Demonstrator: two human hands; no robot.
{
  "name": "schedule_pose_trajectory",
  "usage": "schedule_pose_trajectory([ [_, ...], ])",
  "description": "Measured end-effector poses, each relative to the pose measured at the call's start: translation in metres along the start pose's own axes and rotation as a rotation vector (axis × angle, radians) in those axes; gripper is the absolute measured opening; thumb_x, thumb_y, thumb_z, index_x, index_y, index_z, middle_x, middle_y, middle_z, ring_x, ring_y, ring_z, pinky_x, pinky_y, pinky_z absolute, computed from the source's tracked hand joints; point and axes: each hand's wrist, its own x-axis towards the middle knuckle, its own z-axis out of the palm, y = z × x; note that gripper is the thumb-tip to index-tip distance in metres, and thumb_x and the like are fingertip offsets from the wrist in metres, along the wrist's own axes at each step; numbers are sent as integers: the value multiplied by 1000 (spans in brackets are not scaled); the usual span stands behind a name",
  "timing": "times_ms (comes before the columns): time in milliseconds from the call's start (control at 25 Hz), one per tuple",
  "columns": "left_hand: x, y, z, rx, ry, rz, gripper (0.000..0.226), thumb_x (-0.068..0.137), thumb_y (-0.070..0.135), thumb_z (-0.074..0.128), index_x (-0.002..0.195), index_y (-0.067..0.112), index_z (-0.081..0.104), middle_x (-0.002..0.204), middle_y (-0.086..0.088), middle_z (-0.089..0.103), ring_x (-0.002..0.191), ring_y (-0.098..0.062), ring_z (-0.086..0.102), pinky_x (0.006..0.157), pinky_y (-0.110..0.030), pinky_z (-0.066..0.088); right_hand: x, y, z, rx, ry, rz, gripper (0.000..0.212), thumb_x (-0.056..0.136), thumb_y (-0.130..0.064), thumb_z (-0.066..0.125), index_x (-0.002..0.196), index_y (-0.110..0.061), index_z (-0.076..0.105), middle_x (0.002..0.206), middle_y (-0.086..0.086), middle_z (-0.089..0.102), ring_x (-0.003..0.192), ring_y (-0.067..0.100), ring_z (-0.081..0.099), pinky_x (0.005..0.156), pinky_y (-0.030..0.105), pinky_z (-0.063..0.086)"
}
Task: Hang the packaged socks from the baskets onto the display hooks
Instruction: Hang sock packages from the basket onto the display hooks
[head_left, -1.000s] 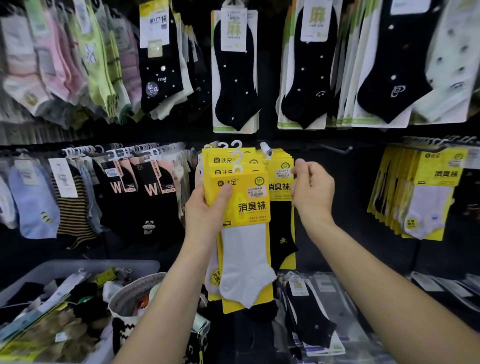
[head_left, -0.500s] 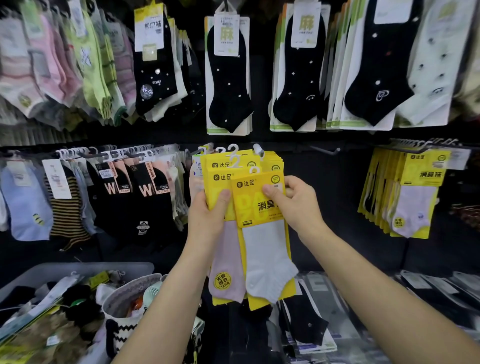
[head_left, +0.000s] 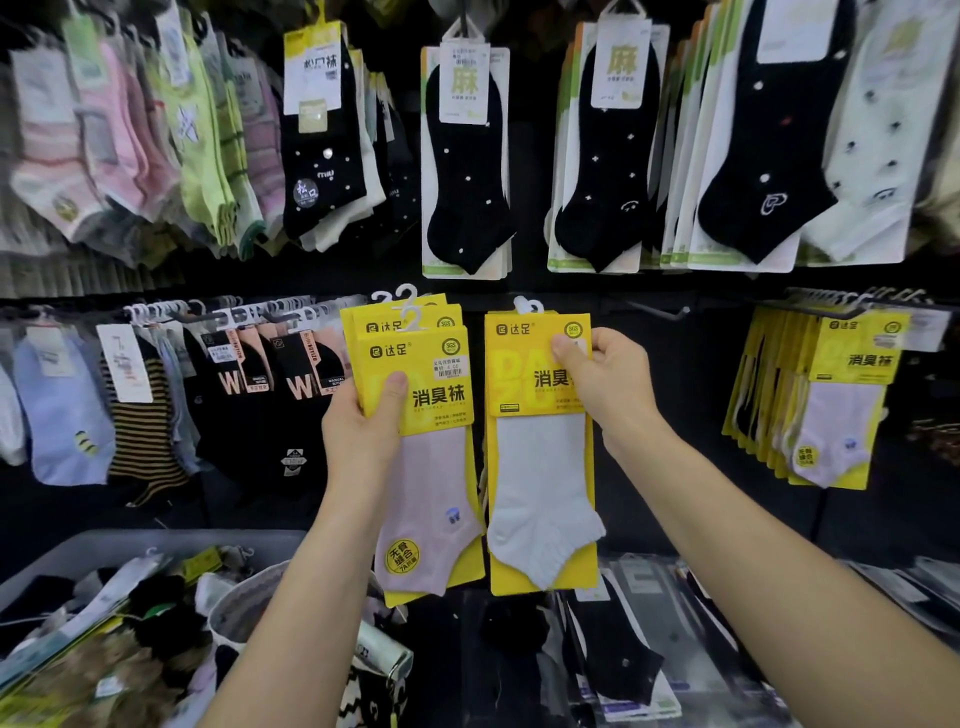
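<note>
My left hand (head_left: 363, 431) grips a small stack of yellow sock packs (head_left: 415, 364); the front one shows a pale pink sock. My right hand (head_left: 608, 384) pinches the top right of a separate yellow pack with a white sock (head_left: 540, 467), held just right of the stack. That pack's white plastic hanger (head_left: 527, 305) is at the height of the lower hook row. A bare metal display hook (head_left: 660, 310) sticks out to the right of it. Whether the hanger is on a hook I cannot tell.
More yellow packs (head_left: 831, 395) hang at the right. Black socks on white cards (head_left: 467, 156) fill the upper row, pastel and striped socks the left. A grey bin (head_left: 156, 545) and a round basket (head_left: 244, 597) of loose socks stand at lower left. Bagged socks (head_left: 618, 654) lie below.
My right hand has taken the white-sock pack off the front of the stack and carried it to the right and up. My left hand still holds the rest of the stack.
</note>
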Motion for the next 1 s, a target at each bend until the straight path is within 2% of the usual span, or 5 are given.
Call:
schedule_pose_trajectory([
  [240, 4, -1, -7, 30, 7, 5, 1, 90, 30, 59, 89, 30, 59, 97, 4, 68, 89, -12, 67, 74, -28, 53, 4, 12, 0, -54, 15, 33, 34, 85, -27, 63, 89, 6, 58, 80, 14, 62, 72, 24, 56, 68, 44, 51],
  [480, 1, 4, -8, 62, 4, 21, 4, 90, 29, 60, 87, 31, 57, 92, 8, 66, 87, -11, 65, 70, -24, 50, 14, 24, 11, -208, 50, 34, 27, 88, -32, 59, 81, -7, 55, 68, -1, 50, 63, 13, 45, 50, 26, 34],
  [680, -13, 5, 6, 58, -81, -7, 12, 90, 27, 60, 98, 18, 60, 101, -4, 69, 93, -19, 67, 81, -36, 55, -2, 28, 9, -211, 194, -136, 30, 83, -42, 64, 99, -23, 47, 88, -6, 52, 90, 17, 56, 79, 37, 48],
  [800, -23, 6, 20, 35, -122, 6, 3, 89, 26, 60, 92, 25, 61, 94, 3, 69, 90, -14, 67, 77, -30, 56, -22, 21, 15, -97, 20, -205, 32, 75, -51, 68, 88, -29, 49, 84, -7, 55, 77, 6, 53, 69, 26, 45],
  [1000, -35, 2, 37, -59, -152, -19, 3, 88, 29, 62, 88, 31, 60, 95, 7, 70, 88, -9, 68, 71, -24, 56, -28, 14, 12, 51, -137, -125, 17, 77, -31, 75, 86, -24, 64, 88, -1, 72, 85, 16, 69, 76, 37, 57],
])
